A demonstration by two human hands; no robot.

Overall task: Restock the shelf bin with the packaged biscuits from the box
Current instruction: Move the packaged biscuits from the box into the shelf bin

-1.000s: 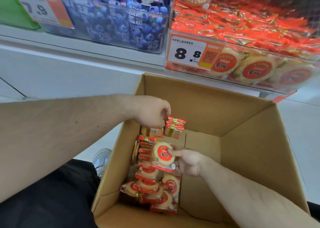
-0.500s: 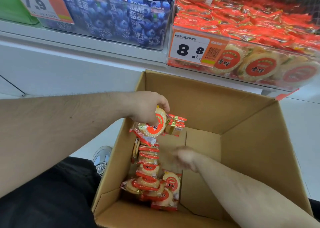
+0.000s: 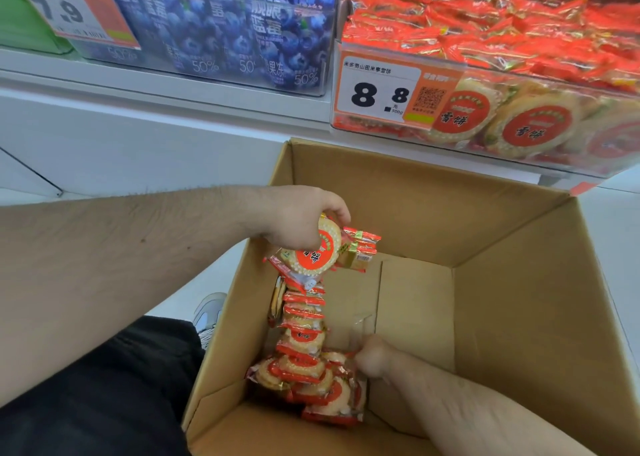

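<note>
Left hand [image 3: 298, 218] gripping biscuit packs [image 3: 320, 251] above box [image 3: 519, 317], right hand [image 3: 372, 357] blurred, grip unclear

Blueberry-printed blue pouches [image 3: 221, 29] behind a clear front, upper left, marked "50%". Orange-and-white price tag [image 3: 74, 10] reading "7.9" at their left end. Green packaging [image 3: 20, 15] at far left edge. White shelf ledge [image 3: 156, 88] beneath. Grey sneaker [image 3: 209, 313] on pale floor [image 3: 616, 247], beside black trouser leg [image 3: 104, 386].
</note>
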